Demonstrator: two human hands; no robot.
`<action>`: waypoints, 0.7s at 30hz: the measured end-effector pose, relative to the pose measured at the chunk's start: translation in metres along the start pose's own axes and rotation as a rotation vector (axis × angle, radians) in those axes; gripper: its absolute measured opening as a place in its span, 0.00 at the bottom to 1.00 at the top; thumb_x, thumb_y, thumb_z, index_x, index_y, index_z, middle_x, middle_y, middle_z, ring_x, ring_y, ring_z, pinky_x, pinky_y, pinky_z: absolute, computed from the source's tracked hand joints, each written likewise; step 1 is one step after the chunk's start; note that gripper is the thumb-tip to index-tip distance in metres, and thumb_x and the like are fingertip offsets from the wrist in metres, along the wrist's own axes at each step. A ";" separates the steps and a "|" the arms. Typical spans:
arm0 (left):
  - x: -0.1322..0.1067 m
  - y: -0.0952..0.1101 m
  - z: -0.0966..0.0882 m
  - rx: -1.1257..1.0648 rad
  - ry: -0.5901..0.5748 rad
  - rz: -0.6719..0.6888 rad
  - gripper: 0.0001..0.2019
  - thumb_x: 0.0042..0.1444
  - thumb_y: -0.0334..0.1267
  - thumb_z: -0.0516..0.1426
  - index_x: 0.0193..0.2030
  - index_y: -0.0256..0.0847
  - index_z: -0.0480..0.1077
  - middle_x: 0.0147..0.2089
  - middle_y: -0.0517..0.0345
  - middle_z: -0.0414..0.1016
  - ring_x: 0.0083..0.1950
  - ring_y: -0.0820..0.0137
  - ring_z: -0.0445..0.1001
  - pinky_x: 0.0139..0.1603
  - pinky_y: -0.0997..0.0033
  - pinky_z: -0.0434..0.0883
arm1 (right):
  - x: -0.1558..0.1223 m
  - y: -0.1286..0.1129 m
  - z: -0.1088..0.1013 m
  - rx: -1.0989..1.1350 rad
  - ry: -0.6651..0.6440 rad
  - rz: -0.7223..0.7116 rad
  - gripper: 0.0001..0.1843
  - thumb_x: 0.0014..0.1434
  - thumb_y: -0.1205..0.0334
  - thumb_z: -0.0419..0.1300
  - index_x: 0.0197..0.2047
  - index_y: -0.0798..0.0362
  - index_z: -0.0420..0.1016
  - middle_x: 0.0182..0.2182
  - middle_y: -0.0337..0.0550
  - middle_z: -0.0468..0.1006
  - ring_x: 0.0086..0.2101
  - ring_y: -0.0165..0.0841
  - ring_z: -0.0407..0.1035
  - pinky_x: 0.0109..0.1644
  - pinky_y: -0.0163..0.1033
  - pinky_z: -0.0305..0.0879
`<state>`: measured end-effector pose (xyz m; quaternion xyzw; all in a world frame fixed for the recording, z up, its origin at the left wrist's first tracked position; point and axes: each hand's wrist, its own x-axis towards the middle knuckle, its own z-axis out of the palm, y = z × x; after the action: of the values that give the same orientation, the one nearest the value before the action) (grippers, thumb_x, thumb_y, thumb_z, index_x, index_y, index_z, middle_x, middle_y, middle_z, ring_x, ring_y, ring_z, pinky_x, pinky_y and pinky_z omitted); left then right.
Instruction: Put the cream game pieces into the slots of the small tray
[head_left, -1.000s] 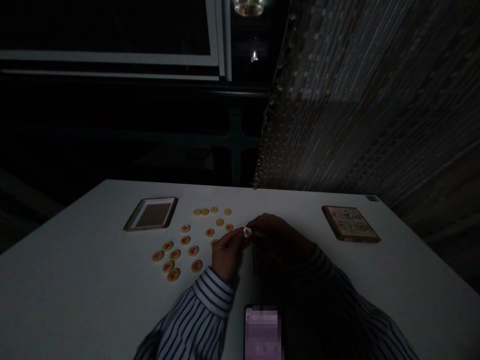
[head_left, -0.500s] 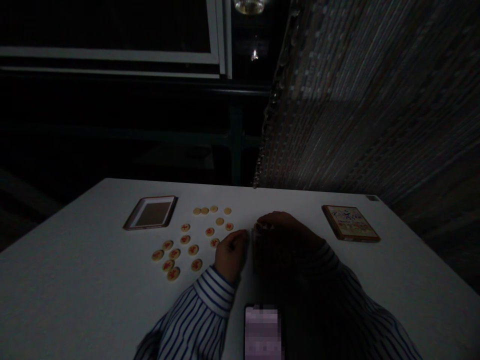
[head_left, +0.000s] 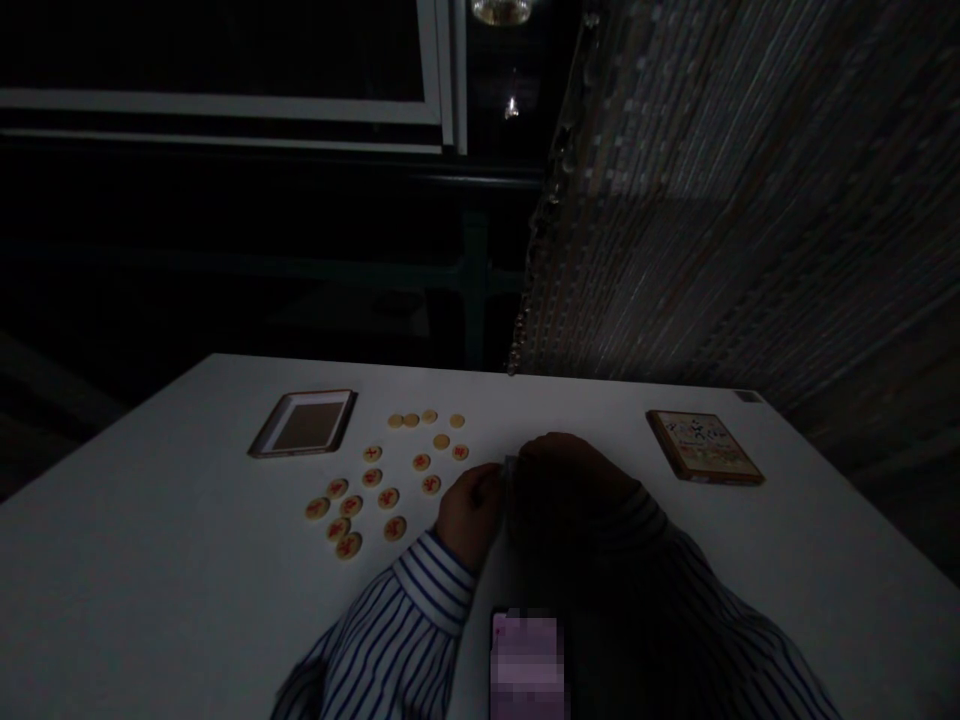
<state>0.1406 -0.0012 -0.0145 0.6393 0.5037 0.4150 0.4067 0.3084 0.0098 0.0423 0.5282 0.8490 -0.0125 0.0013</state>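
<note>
My left hand (head_left: 469, 508) is closed in a pinch near the middle of the white table (head_left: 187, 570). Its fingertips meet the left edge of a dark object lying in shadow, whose kind I cannot make out. Across from it, my right hand (head_left: 577, 468) curls down over that object, its fingers bent and mostly lost in the dark. What the right fingers hold is hidden. Left of my hands lie several round xiangqi pieces (head_left: 388, 498), many with red characters facing up and a few at the back looking plain.
An open shallow box part (head_left: 268, 450) lies at the back left. A flat box with a printed lid (head_left: 701, 443) sits at the right. Close to me is a lit phone (head_left: 527, 665). A bead-string curtain (head_left: 660, 230) hangs behind the table's right side.
My right hand has shifted slightly down over the dark object, its fingers curling in closer. My left hand has moved slightly right, up to the object's edge. The pieces lie as before.
</note>
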 end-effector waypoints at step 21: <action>0.000 -0.004 0.002 0.134 -0.035 0.024 0.13 0.50 0.35 0.51 0.42 0.37 0.70 0.41 0.52 0.74 0.42 0.69 0.72 0.44 0.68 0.69 | 0.004 -0.020 -0.001 -0.086 -0.102 0.027 0.14 0.55 0.59 0.50 0.34 0.58 0.74 0.30 0.51 0.76 0.32 0.37 0.71 0.34 0.36 0.63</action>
<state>0.1411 -0.0012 -0.0193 0.6781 0.5154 0.3740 0.3670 0.2891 0.0043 0.0432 0.5378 0.8403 -0.0027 0.0676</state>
